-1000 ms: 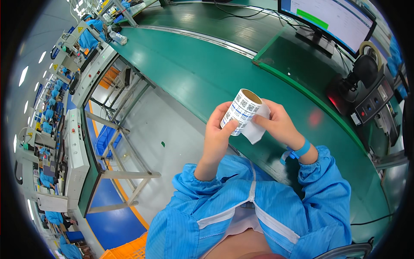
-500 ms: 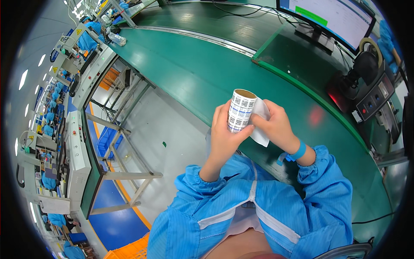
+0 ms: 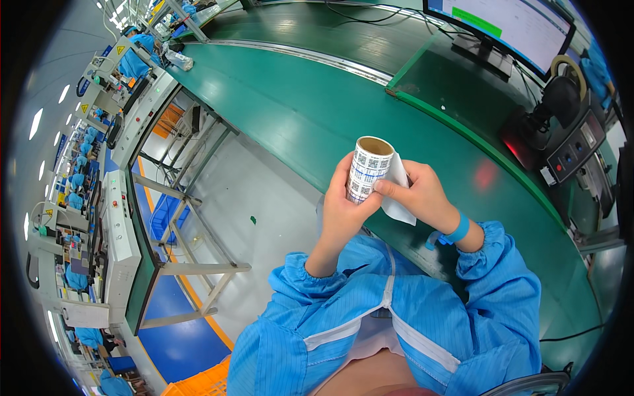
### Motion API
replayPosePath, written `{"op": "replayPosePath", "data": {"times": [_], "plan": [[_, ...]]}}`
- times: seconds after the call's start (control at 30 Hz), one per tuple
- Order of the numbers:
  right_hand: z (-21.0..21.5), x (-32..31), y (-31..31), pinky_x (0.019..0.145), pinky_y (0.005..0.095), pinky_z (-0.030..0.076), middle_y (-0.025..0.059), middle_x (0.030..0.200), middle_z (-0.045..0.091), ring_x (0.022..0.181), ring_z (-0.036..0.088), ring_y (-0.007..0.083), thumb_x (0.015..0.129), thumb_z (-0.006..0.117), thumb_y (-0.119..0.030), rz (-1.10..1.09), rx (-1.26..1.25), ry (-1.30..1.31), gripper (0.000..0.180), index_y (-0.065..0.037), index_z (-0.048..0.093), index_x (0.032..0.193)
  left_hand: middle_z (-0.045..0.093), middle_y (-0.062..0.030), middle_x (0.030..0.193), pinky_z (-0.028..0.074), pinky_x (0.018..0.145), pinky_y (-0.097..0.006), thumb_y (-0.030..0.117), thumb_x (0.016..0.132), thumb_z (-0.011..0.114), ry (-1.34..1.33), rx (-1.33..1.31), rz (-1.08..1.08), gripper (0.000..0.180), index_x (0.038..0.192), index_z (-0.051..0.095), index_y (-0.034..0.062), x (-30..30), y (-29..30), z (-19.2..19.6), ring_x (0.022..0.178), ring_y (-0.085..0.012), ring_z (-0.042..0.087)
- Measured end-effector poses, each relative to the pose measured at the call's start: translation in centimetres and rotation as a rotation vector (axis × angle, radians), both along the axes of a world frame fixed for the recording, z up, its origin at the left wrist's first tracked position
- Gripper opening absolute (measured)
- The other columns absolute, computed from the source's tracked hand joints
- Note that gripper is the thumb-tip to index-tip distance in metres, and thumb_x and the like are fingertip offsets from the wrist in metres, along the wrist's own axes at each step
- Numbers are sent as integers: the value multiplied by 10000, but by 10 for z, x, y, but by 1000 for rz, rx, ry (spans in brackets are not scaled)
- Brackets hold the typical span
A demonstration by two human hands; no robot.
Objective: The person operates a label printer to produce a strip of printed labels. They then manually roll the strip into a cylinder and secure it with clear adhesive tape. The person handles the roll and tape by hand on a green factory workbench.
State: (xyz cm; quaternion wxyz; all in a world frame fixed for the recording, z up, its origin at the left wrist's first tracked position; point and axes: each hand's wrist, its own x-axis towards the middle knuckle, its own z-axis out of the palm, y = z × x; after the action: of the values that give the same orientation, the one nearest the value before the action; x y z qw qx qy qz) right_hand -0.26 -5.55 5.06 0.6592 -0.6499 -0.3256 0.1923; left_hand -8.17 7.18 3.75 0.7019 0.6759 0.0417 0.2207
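Note:
A roll of white printed labels (image 3: 365,173) with a brown cardboard core stands nearly upright between my hands, over the green worktop. Around its left side wraps my left hand (image 3: 343,198), with the thumb along the lower front. My right hand (image 3: 422,193), a blue strap on its wrist, is at the roll's right side, its thumb touching the labels. The loose white tail of the backing strip (image 3: 399,204) hangs down between the roll and my right palm. The right fingertips are hidden behind the strip.
The green worktop (image 3: 284,119) runs from far left to right, with a raised green edge (image 3: 475,135). At the right are a monitor (image 3: 508,30), a black scanner on a stand (image 3: 558,105) and a control box (image 3: 574,148). Left stands a metal-framed machine bench (image 3: 122,231); an orange crate (image 3: 198,381) sits below.
My right thumb has moved up and left onto the front of the roll. The roll leans slightly more toward me, showing more of its core opening.

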Motion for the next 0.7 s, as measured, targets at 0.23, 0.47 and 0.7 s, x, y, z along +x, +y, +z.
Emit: {"op": "replayPosePath", "data": {"times": [0.23,0.47,0.7], "plan": [[-6,11,-5,622,251,451,62,839,579,733,554,108,829,571,-134,107,31,87,225,-13,528,1014,531,-106,1088,439,826,-276,26,676,619,-66,-24,62,604,1228,380,-27,-3,5,-7,990,-157,535],[7,2,-4,654,277,434,74,875,553,746,529,130,852,446,-9,40,-3,-67,154,-6,473,1004,516,-96,1097,425,863,-287,3,663,646,-154,96,12,594,1203,398,-1,-8,4,-7,1014,-155,521],[-2,12,-9,690,314,418,109,899,502,798,515,205,839,497,-54,158,91,-395,163,-21,434,986,468,-77,1125,394,906,-299,-18,679,597,-116,35,-149,578,1212,375,15,-4,-2,-11,1071,-158,475]]}}
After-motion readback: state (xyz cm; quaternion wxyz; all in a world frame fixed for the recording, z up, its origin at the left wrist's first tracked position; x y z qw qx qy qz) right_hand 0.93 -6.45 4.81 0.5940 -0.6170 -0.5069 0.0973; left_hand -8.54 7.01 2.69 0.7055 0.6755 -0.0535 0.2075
